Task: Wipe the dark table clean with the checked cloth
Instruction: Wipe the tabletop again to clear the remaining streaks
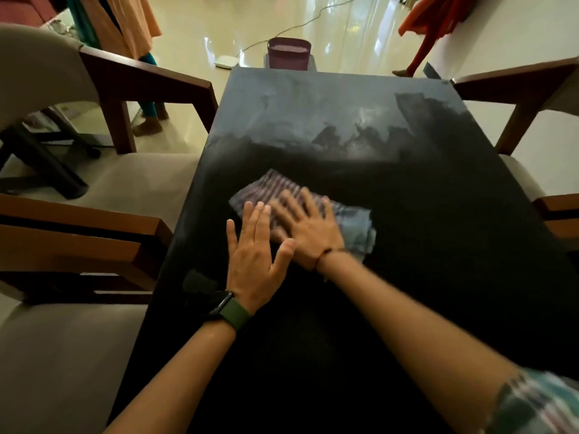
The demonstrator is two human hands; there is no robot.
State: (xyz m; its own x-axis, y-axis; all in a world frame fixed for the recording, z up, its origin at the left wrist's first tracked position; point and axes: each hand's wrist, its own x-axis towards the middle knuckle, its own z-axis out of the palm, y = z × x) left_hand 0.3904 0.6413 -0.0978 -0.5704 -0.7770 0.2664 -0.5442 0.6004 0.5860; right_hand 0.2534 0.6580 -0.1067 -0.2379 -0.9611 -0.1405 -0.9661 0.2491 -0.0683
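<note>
The dark table [407, 214] fills the middle of the view, with pale smeared streaks across its far half. The checked cloth [272, 186] lies folded near the table's centre. My right hand [308, 228] presses flat on the cloth with fingers spread, blurred by motion. My left hand [255, 255] lies flat beside it, fingers apart, fingertips touching the cloth's near-left edge and its thumb overlapping my right hand. A dark watch with a green strap is on my left wrist.
Wooden armchairs with beige cushions stand left [94, 170] and right [532, 98] of the table. A purple basket [289, 53] sits on the shiny floor beyond the far edge. Two people stand at the far left [125, 26] and far right [429, 29].
</note>
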